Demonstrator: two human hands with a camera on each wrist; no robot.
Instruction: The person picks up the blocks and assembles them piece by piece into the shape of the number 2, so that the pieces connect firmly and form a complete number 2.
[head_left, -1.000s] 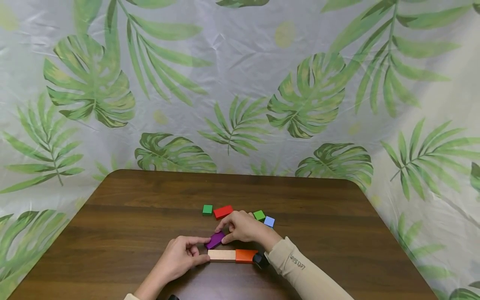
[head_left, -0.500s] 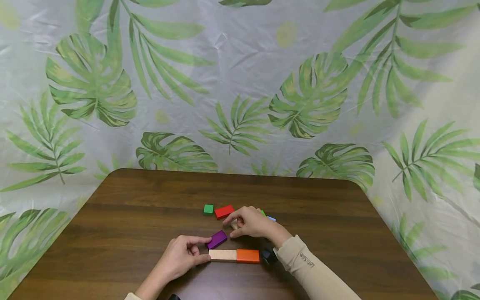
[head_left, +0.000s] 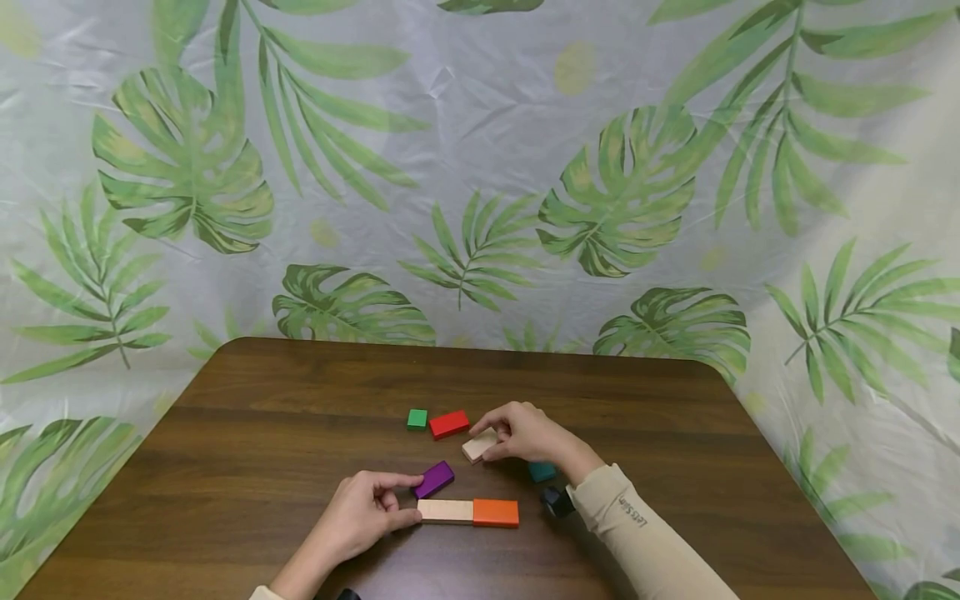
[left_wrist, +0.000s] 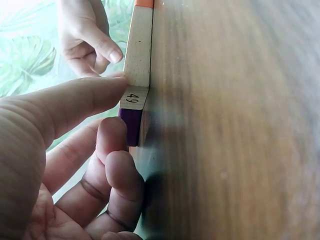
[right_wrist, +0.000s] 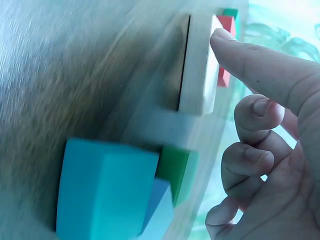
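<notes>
My left hand (head_left: 360,512) reaches its index finger to the purple block (head_left: 434,479) and its thumb to the end of a plain wooden block (head_left: 446,511). In the left wrist view that end bears a printed number. An orange block (head_left: 496,512) lines up end to end with it. Farther back, my right hand (head_left: 528,433) pinches a second plain wooden block (head_left: 478,447) between thumb and index finger. In the right wrist view the thumb lies against this block's side, close to the table, and the remaining fingers are curled.
Behind the hands lie a red block (head_left: 449,424) and a small green block (head_left: 417,419). A teal block (head_left: 542,472) sits under the right wrist; beside it, a blue block (right_wrist: 159,207) and another green block (right_wrist: 176,172). A leaf-patterned cloth (head_left: 480,167) hangs behind the table.
My right hand has left the purple block and moved back and to the right onto the second wooden block. My left hand has stayed in place.
</notes>
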